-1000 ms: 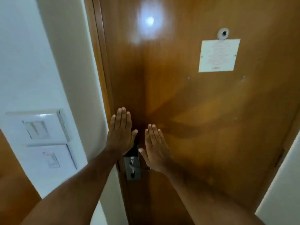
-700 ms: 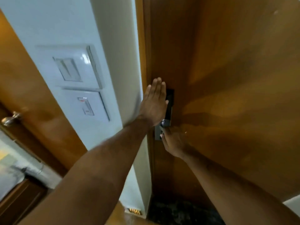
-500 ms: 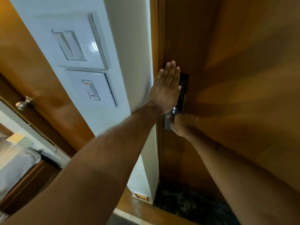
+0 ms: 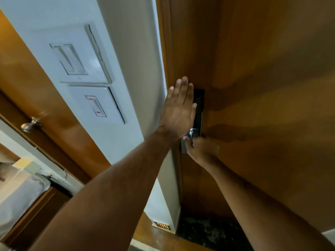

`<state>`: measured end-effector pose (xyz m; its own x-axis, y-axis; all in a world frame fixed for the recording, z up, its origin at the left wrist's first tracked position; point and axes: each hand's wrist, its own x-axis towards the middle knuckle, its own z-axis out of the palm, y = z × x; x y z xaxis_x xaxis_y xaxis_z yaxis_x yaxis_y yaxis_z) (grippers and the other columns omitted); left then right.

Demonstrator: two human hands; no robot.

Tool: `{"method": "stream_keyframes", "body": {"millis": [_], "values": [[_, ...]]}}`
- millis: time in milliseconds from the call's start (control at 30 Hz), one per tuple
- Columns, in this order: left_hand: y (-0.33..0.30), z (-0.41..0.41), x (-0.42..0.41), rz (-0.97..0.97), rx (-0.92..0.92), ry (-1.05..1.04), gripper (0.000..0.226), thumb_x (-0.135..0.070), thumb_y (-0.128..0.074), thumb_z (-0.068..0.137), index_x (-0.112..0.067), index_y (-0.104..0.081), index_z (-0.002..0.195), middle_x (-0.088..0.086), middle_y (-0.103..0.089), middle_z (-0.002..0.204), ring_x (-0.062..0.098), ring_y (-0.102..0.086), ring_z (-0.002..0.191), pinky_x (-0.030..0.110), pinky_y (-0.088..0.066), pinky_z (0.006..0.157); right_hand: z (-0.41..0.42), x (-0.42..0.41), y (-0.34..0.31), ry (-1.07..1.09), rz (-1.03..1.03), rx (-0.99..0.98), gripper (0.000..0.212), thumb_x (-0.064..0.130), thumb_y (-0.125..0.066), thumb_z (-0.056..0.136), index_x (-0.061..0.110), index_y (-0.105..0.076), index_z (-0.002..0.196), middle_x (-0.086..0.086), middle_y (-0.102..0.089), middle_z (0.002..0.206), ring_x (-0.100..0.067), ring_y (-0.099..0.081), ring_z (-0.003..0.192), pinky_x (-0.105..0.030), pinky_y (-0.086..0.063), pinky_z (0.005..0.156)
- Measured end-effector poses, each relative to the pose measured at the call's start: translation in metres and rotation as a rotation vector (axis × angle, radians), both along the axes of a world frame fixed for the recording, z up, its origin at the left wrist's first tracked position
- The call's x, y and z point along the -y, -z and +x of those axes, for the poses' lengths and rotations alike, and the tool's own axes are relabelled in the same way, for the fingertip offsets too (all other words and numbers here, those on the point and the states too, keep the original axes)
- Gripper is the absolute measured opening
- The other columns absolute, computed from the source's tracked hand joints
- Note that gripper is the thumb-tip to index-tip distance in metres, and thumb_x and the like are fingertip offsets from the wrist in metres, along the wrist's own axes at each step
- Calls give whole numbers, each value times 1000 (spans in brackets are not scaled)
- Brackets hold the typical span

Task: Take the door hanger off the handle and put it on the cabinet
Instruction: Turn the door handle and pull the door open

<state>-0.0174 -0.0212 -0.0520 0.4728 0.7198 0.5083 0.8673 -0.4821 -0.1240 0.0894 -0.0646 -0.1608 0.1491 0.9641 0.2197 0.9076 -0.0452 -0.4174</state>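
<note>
A brown wooden door (image 4: 262,87) fills the right of the head view. Its metal lock plate (image 4: 199,113), black at the top, sits near the door's left edge. My right hand (image 4: 202,151) is closed around the silver door handle (image 4: 193,133) at the bottom of that plate. My left hand (image 4: 179,109) is held flat with fingers straight and together, pointing up, just left of the plate by the door frame. No door hanger shows; the hands hide most of the handle.
A white wall corner (image 4: 130,87) with two switch panels (image 4: 79,60) stands left of the door. Further left is another wooden door with a round metal knob (image 4: 30,125). A grey cloth (image 4: 20,200) lies at lower left. The floor below is dark stone (image 4: 208,230).
The view swung down and left from the upper door to the lock. My right hand dropped from flat on the door and closed on the handle. My left hand stayed flat beside the lock plate.
</note>
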Motion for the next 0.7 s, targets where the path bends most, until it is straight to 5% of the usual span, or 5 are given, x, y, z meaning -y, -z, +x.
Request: {"method": "stream_keyframes", "body": {"millis": [200,367,600,700], "values": [[4,-13,38,9,-36,-18,63,-37,-12,103,-3,0,154,19,-5,167,32,-2,155,46,-7,126,-8,37,-24,-43,-56,302,54,58,-32,102,20,-55,73,0,-54,62,-16,-53,56,-27,-45,56],[15,-32,64,129,6,129,67,-38,-30,103,4,-13,153,27,-22,161,39,-17,151,51,-16,123,-22,78,-21,-1,-70,321,54,60,-34,101,19,-54,74,-2,-56,65,-22,-59,63,-30,-42,60],[43,-70,89,284,281,362,89,-54,-46,95,7,-12,151,34,-13,159,42,-3,151,53,-9,124,-40,148,2,137,-23,372,72,71,-15,97,20,-48,60,5,-51,50,-10,-49,44,-27,-41,57],[64,-91,94,278,359,597,98,-50,-49,95,3,9,154,35,-9,156,44,0,151,56,-8,124,-49,186,16,260,207,462,63,64,-37,100,21,-57,58,4,-55,52,-13,-52,49,-29,-49,61]]}}
